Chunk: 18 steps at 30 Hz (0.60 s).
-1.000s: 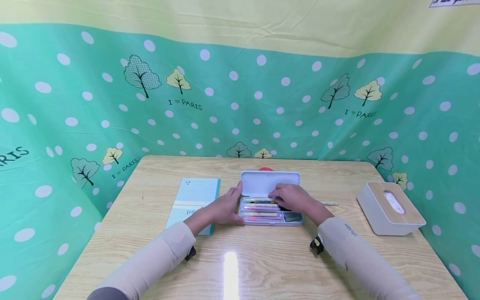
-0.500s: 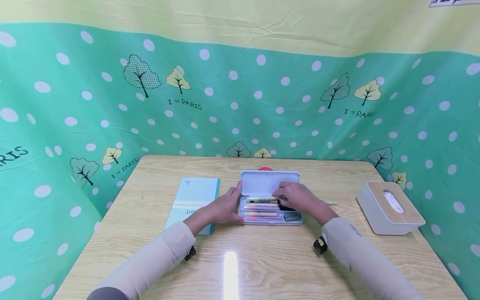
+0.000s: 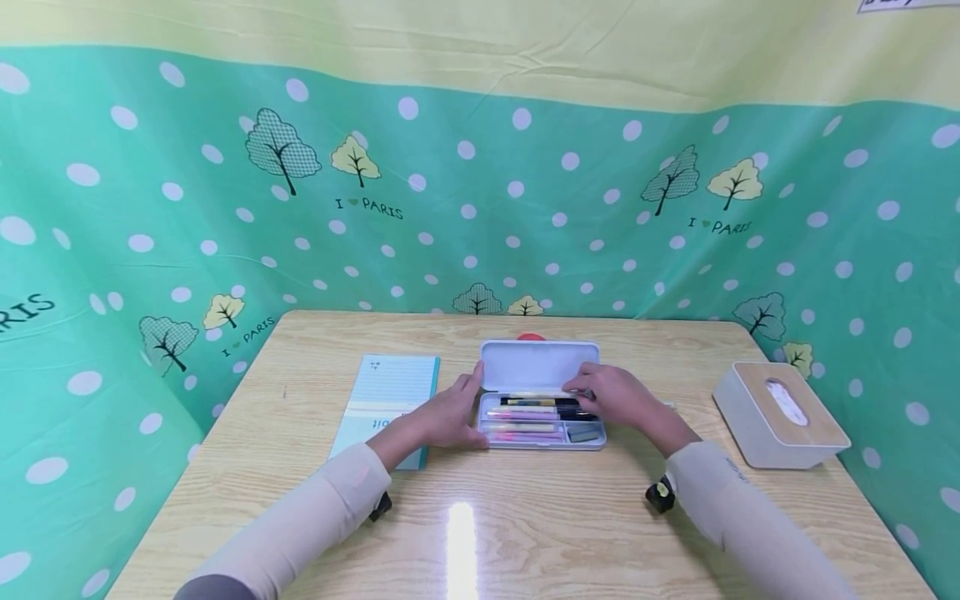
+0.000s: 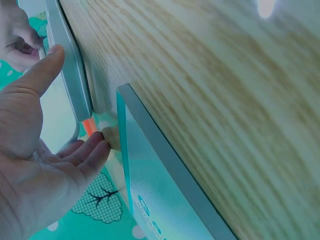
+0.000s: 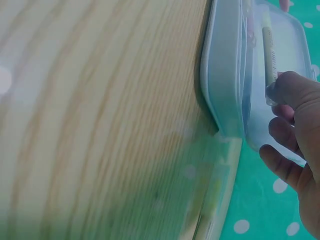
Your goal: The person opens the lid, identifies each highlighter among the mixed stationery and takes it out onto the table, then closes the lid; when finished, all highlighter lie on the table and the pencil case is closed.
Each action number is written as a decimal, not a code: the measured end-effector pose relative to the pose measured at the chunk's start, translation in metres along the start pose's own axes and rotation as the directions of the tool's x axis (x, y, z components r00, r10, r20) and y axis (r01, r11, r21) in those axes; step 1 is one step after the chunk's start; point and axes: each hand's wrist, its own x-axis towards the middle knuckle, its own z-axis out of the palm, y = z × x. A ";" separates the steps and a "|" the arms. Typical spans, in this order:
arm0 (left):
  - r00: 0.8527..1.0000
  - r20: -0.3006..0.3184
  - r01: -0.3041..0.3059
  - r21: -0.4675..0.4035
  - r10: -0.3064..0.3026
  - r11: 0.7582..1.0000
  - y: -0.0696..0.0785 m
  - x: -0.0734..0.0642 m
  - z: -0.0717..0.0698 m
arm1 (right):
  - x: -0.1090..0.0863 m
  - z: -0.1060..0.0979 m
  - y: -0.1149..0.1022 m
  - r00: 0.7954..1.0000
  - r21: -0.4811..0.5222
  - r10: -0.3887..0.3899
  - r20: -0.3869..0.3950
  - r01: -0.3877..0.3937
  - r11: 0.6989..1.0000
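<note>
A white pencil case lies with its lid raised at the middle of the table. Several pens and markers fill its long compartments, and a grey eraser-like block sits at the right end. My left hand rests against the case's left side, thumb near the front corner, other fingers by the lid; in the left wrist view the fingers look loosely bent. Between thumb and fingers, my right hand pinches a pale-barrelled pen, held level over the case's back edge.
A light-blue notebook lies left of the case. At the right stands a tissue box with a wooden top. Behind the lid a red object peeks out. Another pale pen lies mostly hidden behind my right wrist.
My right hand has moved to the right, and the pinched pen has come into view and shifted right with it. Dark pen ends in the case now show. The left hand stays put.
</note>
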 end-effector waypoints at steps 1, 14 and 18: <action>1.000 0.001 0.001 0.002 -0.001 1.000 0.000 0.000 0.000 | -0.002 0.000 0.002 1.000 0.002 0.001 -0.004 -0.001 1.000; 1.000 0.006 0.019 -0.009 -0.019 1.000 0.002 0.000 -0.001 | -0.033 -0.009 0.025 0.991 0.048 -0.009 -0.133 0.016 0.999; 1.000 0.008 0.016 -0.008 -0.016 1.000 0.002 0.000 -0.001 | -0.044 -0.013 0.033 0.988 0.059 0.008 -0.156 0.001 0.998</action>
